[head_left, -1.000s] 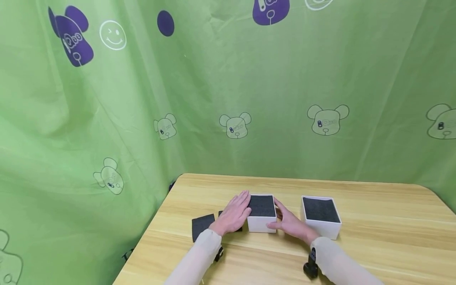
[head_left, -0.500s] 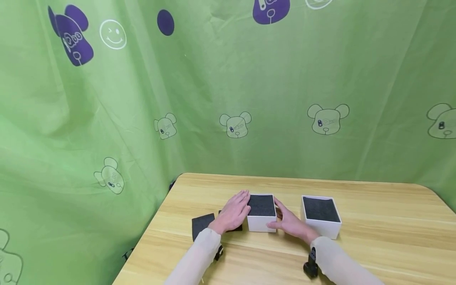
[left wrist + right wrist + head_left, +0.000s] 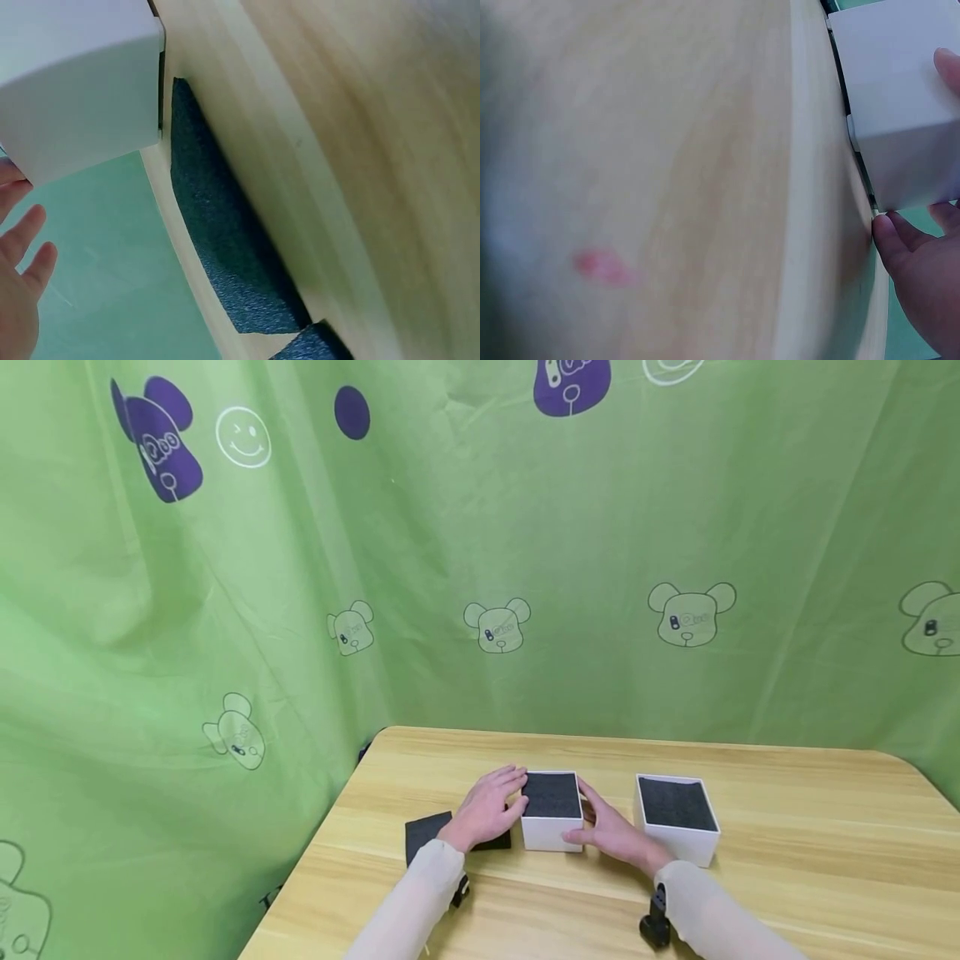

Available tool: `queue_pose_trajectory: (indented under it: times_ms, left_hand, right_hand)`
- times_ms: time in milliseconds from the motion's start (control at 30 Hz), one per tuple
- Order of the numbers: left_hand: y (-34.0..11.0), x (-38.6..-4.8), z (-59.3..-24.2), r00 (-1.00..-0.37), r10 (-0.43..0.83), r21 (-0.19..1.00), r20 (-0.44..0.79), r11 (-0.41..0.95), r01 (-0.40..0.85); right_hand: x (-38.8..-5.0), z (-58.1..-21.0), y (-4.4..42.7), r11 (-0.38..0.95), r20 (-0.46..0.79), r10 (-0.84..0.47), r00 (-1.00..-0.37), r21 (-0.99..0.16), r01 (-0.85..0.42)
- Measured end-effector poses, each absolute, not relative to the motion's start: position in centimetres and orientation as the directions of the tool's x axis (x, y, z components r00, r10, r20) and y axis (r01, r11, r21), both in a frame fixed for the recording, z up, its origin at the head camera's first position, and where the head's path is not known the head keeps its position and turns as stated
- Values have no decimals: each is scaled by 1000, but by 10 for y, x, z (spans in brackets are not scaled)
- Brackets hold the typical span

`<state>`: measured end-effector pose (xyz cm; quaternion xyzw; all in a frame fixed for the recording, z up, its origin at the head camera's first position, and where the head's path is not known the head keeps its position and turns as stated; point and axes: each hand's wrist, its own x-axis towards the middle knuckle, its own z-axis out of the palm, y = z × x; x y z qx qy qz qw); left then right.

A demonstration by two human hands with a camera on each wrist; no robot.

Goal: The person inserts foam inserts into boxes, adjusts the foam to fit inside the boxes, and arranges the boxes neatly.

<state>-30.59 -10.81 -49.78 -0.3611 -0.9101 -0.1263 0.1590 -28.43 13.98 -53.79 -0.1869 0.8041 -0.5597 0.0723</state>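
A white square box (image 3: 552, 835) stands between the two hands, with a dark foam sheet (image 3: 551, 795) filling its top. My left hand (image 3: 487, 810) touches the box's left rim with mostly straight fingers, thumb toward the front. On the other side my right hand (image 3: 617, 835) grips the box, its thumb on the front wall and its fingers along the right side. In the right wrist view, fingertips (image 3: 887, 229) reach the box's lower edge. One black foam piece (image 3: 217, 225) lies on the table beside the box, partly hidden under the left hand in the head view.
A second white box (image 3: 686, 843), also topped with dark foam, stands to the right, just behind the right wrist. Another black foam piece (image 3: 426, 833) lies at the left, partly behind the left forearm. The wooden table (image 3: 810, 827) ends at a green curtain (image 3: 585, 693).
The left hand's fingers have shifted slightly and look a little more arched at the box's rim. The right hand and both boxes stay in place; the head view tilts very slightly.
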Motion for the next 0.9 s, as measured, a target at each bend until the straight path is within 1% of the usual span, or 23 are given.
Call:
queue_pose_trajectory:
  times_ms: [200, 567, 900]
  left_hand:
    - [-106, -307, -492, -720, 610, 112, 331, 732, 672]
    - [-103, -308, -486, -716, 610, 87, 339, 737, 670]
    - [-100, -307, -485, -736, 581, 146, 348, 742, 655]
  right_hand:
    - [-284, -536, 140, 315, 82, -378, -922, -925, -211]
    - [-285, -537, 139, 296, 88, -385, -919, -931, -213]
    - [-284, -538, 139, 274, 95, -392, -915, -938, -215]
